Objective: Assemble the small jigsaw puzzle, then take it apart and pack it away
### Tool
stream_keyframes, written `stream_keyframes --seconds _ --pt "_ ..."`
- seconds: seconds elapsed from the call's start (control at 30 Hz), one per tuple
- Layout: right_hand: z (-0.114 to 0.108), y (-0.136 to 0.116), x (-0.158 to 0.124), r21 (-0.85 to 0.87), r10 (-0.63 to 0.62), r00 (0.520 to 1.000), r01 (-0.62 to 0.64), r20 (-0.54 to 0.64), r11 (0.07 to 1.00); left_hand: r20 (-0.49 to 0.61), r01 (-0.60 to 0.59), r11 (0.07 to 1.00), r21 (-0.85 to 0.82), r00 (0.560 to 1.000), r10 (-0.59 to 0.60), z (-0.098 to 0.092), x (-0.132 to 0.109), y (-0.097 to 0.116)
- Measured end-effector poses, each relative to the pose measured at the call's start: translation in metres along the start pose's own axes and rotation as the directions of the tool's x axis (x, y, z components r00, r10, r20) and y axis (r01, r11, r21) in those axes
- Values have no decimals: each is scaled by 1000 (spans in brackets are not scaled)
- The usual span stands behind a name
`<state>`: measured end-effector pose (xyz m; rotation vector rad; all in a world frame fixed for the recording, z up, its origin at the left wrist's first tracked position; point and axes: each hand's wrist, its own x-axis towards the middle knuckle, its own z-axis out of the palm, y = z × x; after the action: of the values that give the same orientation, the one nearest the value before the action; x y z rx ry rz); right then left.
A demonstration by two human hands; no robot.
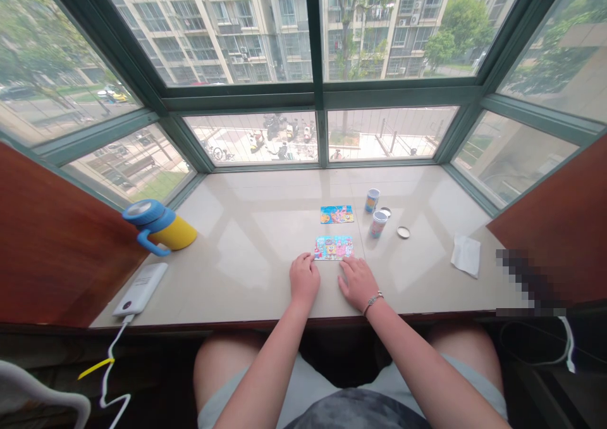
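A small cartoon picture puzzle (334, 248) lies flat on the sill in front of me. My left hand (305, 280) rests at its lower left corner, fingertips down on the surface and touching or nearly touching the edge. At the lower right, my right hand (358, 281) has its fingers apart, with fingertips on the near edge; a bracelet circles that wrist. Neither hand grips anything that I can see. Just beyond lies a second cartoon picture (337, 214), mostly blue. Two small printed cans, a blue one (372, 200) and a pinkish one (378, 224), stand upright to the right.
One round lid (403, 232) lies right of the cans, another (386, 212) behind the nearer can. A white tissue (466, 255) is farther right. On the left are a yellow-and-blue mug (173, 230), lying tilted, and a white power bank (141, 290) with a cable. Window frames border the sill.
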<state>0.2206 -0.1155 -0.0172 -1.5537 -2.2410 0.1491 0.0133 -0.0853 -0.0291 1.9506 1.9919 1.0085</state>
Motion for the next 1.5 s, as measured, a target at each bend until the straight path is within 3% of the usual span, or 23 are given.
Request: stream_keyframes --seconds 0.73,1.5 --pt "-3 0 0 40 -27 1000 28 -9 999 -34 11 999 -48 999 -12 -5 1 5" --pt "4 5 -1 58 -86 991 92 -98 994 -51 -2 998 -56 999 -1 -8 0 9"
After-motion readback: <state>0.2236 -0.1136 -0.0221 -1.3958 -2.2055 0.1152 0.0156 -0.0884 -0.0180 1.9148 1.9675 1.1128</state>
